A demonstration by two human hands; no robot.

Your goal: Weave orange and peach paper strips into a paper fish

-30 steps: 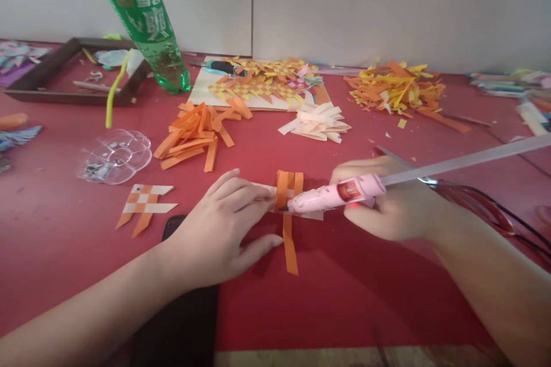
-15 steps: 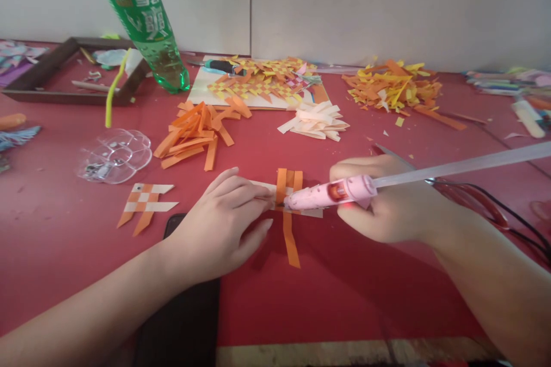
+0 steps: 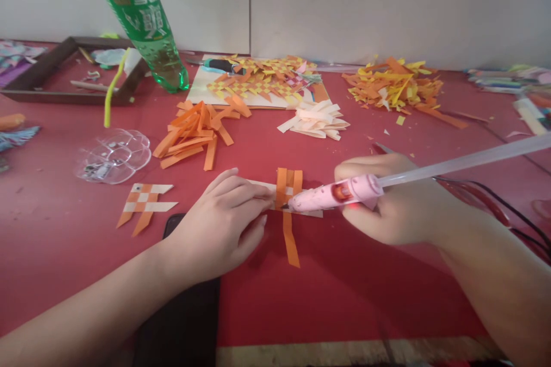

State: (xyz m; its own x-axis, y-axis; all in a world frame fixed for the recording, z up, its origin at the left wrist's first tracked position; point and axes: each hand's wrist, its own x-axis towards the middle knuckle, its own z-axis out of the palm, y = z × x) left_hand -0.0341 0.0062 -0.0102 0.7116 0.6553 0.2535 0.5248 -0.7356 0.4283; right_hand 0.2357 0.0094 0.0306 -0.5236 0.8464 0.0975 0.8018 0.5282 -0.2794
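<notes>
My right hand [image 3: 379, 200] is closed around a pink glue gun [image 3: 336, 194] with a clear glue stick [image 3: 465, 159] running out of its back. The gun's nozzle rests at a small weave of orange and cream paper strips [image 3: 282, 183]. One orange strip [image 3: 291, 243] hangs down toward me from that weave. Curled fingertips of my left hand [image 3: 232, 223] hold the weave's left end on the table; part of it is hidden under them. Further left lies a finished-looking woven paper fish [image 3: 144, 202] with a small eye.
Orange strips [image 3: 193, 137] and cream strips [image 3: 316, 120] lie in piles ahead. Behind are woven pieces [image 3: 258, 83], a yellow-orange scrap pile [image 3: 391, 86], a green bottle [image 3: 142, 23] and a dark frame [image 3: 26, 94]. A clear flower-shaped tray [image 3: 118, 155] and black phone [image 3: 181, 321] sit left.
The glue gun and my right hand have shifted slightly to the right. My left thumb has drawn in a little; the weave stays in place.
</notes>
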